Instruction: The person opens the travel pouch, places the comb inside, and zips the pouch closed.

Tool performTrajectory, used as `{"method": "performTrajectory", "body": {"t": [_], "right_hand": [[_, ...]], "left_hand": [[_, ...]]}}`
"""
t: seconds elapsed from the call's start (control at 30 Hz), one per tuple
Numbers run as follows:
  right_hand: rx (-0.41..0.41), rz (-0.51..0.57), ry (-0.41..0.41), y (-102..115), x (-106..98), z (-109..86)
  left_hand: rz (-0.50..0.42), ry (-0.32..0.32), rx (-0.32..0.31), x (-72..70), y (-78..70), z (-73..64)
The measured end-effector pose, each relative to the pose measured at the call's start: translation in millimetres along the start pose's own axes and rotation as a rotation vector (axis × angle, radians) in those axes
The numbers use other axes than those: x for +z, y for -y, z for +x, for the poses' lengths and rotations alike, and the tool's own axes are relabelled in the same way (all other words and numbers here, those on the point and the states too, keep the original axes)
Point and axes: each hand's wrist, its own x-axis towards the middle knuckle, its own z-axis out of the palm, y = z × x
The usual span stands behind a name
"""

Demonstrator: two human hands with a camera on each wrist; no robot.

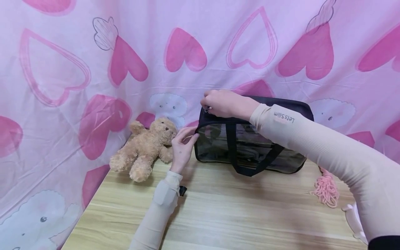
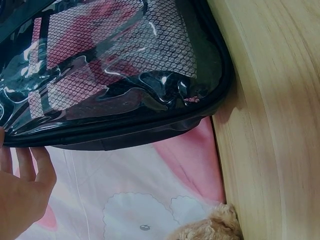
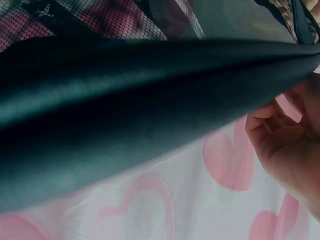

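Observation:
A black travel bag [image 1: 212,146] with see-through panels stands on the table, its black strap handle [image 1: 231,146] hanging down the front. At the bag's upper left corner, my left hand [image 1: 182,147] pinches the edge, its fingers behind the black piping in the left wrist view. Above it, my right hand [image 1: 223,103] lies over the top left corner with curled fingers, pinching a small metallic zipper pull [image 1: 206,110]. Mesh [image 2: 165,35] shows through the clear panel. Much of the bag's top and right side is hidden by the right forearm.
A tan teddy bear [image 1: 145,146] leans against the curtain left of the bag. Pink cord [image 1: 326,189] lies bundled on the wooden table [image 1: 243,215] to the right, near a white object [image 1: 354,218] partly covered by the right sleeve. A heart-patterned pink curtain [image 1: 212,21] hangs behind.

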Motion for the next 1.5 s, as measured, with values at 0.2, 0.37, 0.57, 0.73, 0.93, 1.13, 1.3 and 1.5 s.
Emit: {"method": "performTrajectory", "body": {"t": [0.2,0.37,0.57,0.73,0.93,1.13,1.3,1.5], "right_hand": [[-0.027,-0.007,-0.013,-3,0,-1.9],[-0.042,0.027,-0.049,-8,-2,-6.1],[-0.116,0.112,-0.168,-16,-4,-8.9],[-0.149,0.162,-0.195,-20,-4,-8.1],[-0.142,0.184,-0.215,-18,-1,-2.6],[-0.119,0.187,-0.238,-18,-3,-3.3],[-0.122,0.214,-0.264,-25,-11,-13.1],[-0.128,0.213,-0.278,-38,-9,-23.7]], "left_hand": [[-0.005,0.006,0.0,1.5,-0.4,-1.1],[0.003,0.006,-0.012,2.7,0.2,-2.1],[-0.009,0.009,-0.006,1.4,0.9,-0.7],[0.003,0.007,-0.011,-2.5,0.2,-0.4],[0.034,-0.003,-0.031,-5.1,1.1,-1.4],[0.024,0.004,-0.025,-2.7,1.8,-1.5],[0.028,0.009,-0.021,-0.9,2.1,0.5],[0.032,0.011,-0.012,-1.1,2.4,1.6]]}}
